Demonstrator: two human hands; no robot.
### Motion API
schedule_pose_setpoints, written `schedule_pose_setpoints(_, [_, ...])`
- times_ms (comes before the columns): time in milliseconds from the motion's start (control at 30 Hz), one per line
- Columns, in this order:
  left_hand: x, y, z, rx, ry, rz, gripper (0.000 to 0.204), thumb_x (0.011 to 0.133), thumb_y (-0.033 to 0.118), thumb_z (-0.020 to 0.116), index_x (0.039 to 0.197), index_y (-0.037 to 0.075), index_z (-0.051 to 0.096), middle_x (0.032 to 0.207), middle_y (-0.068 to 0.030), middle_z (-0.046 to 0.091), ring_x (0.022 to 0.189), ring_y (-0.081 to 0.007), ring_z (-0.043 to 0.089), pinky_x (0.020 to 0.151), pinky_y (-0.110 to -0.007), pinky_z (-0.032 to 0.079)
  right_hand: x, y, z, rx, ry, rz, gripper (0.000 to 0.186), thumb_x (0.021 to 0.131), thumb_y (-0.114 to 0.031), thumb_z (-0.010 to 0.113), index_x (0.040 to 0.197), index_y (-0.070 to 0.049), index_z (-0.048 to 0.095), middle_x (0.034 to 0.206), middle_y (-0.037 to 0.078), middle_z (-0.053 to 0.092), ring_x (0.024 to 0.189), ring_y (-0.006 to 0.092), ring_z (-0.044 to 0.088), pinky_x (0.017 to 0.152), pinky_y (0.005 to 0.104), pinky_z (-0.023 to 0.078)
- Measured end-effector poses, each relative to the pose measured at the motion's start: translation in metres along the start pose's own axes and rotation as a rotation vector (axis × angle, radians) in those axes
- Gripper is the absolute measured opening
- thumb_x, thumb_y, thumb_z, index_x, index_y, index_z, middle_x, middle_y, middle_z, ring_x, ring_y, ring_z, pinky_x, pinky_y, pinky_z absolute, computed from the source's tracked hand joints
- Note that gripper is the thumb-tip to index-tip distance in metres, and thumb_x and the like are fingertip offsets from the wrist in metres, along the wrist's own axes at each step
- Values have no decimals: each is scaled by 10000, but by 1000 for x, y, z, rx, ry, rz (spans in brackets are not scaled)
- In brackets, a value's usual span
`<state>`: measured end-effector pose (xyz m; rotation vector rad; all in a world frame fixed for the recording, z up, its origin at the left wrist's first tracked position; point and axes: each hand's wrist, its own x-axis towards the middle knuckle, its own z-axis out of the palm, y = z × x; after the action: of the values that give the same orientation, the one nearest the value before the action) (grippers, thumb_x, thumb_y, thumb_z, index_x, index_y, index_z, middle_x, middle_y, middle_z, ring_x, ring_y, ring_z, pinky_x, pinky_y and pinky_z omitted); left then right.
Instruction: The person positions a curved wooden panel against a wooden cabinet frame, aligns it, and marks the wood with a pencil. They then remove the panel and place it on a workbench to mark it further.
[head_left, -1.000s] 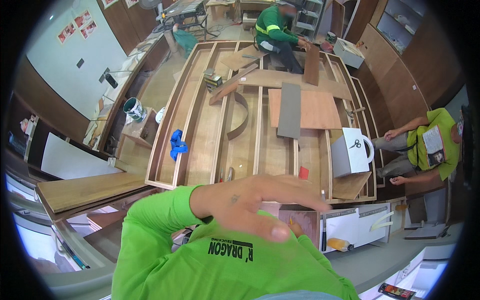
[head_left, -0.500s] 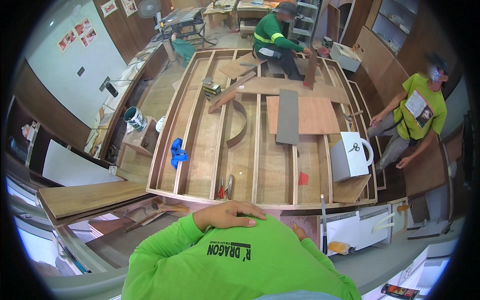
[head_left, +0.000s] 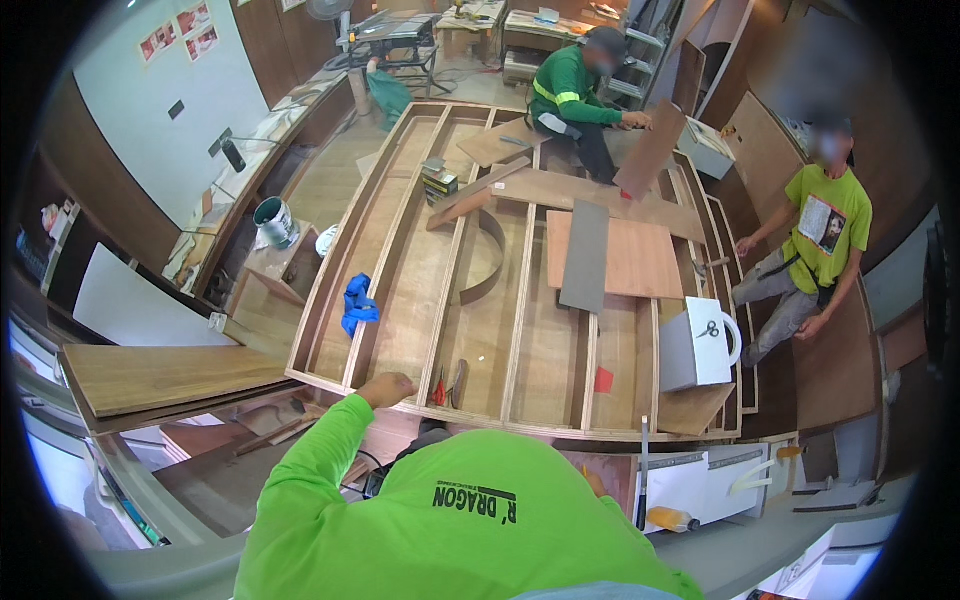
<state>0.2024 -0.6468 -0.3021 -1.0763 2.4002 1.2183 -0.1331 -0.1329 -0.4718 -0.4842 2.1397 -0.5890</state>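
My left hand point(head_left: 388, 389) is at the front rail of a large ribbed wooden frame point(head_left: 470, 418), fingers curled in. Whether it grips the rail or something small is hidden. Just right of it, in a bay of the frame, are red-handled pliers point(head_left: 440, 388) and a curved dark tool point(head_left: 458, 384). My right hand point(head_left: 596, 482) is mostly behind my green-sleeved body; only a sliver shows, beside a thin yellow thing point(head_left: 584, 469) I cannot make out. A long slim tool with a dark handle point(head_left: 642, 500) stands to its right.
On the frame lie a blue cloth point(head_left: 358, 305), a grey board point(head_left: 586, 255), a brown panel point(head_left: 640, 255), a bent strip point(head_left: 492, 265) and a white box point(head_left: 695, 345) with scissors. A co-worker point(head_left: 570, 90) sits at the far side holding a board; another person point(head_left: 825, 225) stands right.
My left hand has left my chest and moved left and forward to the frame's front rail. The seated co-worker's board is more raised and tilted. My view has shifted slightly.
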Motion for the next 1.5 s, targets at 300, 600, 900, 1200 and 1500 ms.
schedule_pose_setpoints(300, [30, -81, -80, 181, -327, -30, 628, 960, 564, 472, 1278, 50, 644, 1301, -199, 619, 1205, -370, 572, 1029, -433, 429, 48, 51, 16, 260, -50, 373, 193, 891, -186, 597, 954, -31, 692, 838, 161, 715, 725, 282, 680, 651, 422, 525])
schedule_pose_setpoints(600, [41, -174, -90, 183, -372, -180, 636, 945, 577, 501, 1223, 29, 666, 1119, -190, 695, 1000, -350, 659, 902, -441, 487, -7, -141, 19, 437, 74, 372, 115, 904, -130, 597, 873, -59, 682, 706, 67, 650, 602, 159, 601, 495, 320, 434])
schedule_pose_setpoints(900, [3, -323, -38, -10, -315, -423, 633, 954, 553, 528, 1360, 71, 576, 1277, -203, 630, 764, -261, 704, 768, -405, 563, -19, -184, 18, 53, 41, 140, 138, 907, -150, 590, 916, -34, 665, 732, 83, 660, 604, 171, 616, 506, 329, 467])
schedule_pose_setpoints(1200, [3, -383, -17, -624, -516, -634, 609, 958, 574, 517, 1328, 91, 546, 1049, -113, 677, 837, -227, 682, 669, -409, 552, -2, -187, 21, -693, 16, -87, 284, 854, -280, 552, 851, -58, 728, 878, 234, 694, 824, 419, 667, 751, 536, 522])
schedule_pose_setpoints(1500, [31, -377, -26, 165, -572, 172, 448, 1000, 500, 468, 1297, 167, 502, 1055, -43, 578, 845, -198, 621, 673, -413, 505, -10, -214, 54, -50, 117, 156, 372, 909, -368, 561, 839, -19, 671, 743, 157, 669, 646, 282, 663, 577, 434, 525])
